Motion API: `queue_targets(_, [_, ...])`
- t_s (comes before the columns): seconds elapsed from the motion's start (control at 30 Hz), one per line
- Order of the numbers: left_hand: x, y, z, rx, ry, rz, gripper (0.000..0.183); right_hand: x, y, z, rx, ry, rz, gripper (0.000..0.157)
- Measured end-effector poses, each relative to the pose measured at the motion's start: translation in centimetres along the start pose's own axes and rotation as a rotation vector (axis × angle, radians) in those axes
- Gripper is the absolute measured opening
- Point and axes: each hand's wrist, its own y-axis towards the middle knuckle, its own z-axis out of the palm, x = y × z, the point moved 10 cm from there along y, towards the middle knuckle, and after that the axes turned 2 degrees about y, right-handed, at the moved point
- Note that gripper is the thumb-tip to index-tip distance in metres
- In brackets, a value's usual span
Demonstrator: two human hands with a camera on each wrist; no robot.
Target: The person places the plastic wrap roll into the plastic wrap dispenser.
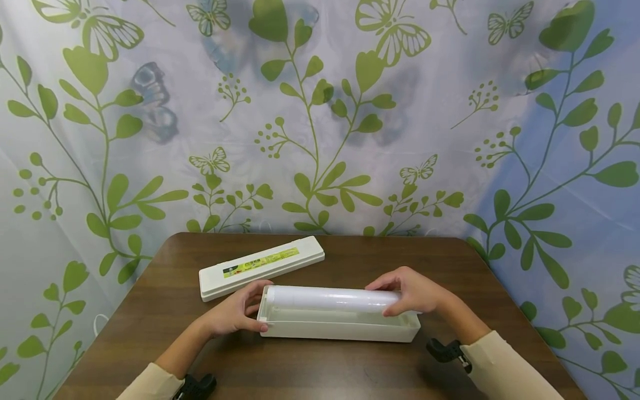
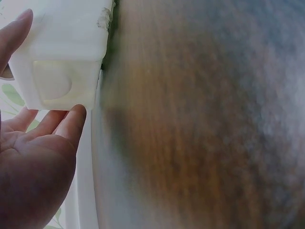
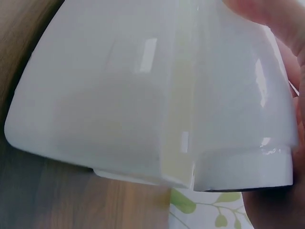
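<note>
Beige sleeve (image 1: 507, 366) at 5 o'clock; right hand (image 1: 412, 291) pinches white roll (image 1: 325, 298) along 12 o'clock rim of box (image 1: 340, 331); left hand (image 1: 237, 312) pinches box's 9 o'clock end; lid (image 1: 262, 268) at 11, short of table (image 1: 350, 373) far edge

– Colour of the near box (image 1: 337, 332)?
– Looks plain off-white, whiter on the roll (image 1: 327, 297).
– On the far lid (image 1: 308, 248)?
– White, with a yellow-green label (image 1: 262, 262), black at its left end.
– And on the tabletop (image 1: 320, 369)?
– Dark brown, streaked with wood grain.
– On the curtain (image 1: 440, 139) beyond?
– Pale grey-white, bluer at right, printed with green leaves (image 1: 369, 123), green butterflies (image 1: 210, 161) and blurry blue-grey ones.
– Sleeves (image 1: 507, 368), left and right?
– Plain cream.
</note>
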Motion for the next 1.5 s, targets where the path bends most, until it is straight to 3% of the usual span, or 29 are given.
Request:
queue_targets(0.6, [0.0, -0.1, 0.2, 0.012, -0.01, 0.023, 0.092, 0.4, 0.9, 0.9, 0.007, -0.031, -0.032, 0.049])
queue_targets(1.0, [-0.1, 0.1, 0.2, 0.021, 0.001, 0.045, 0.09, -0.2, 1.1, 1.4, 0.002, -0.057, 0.047, 0.049])
queue_targets(1.5, [0.0, 0.1, 0.2, 0.023, -0.001, 0.031, 0.091, -0.6, 1.3, 1.9, 0.006, -0.045, 0.052, 0.048])
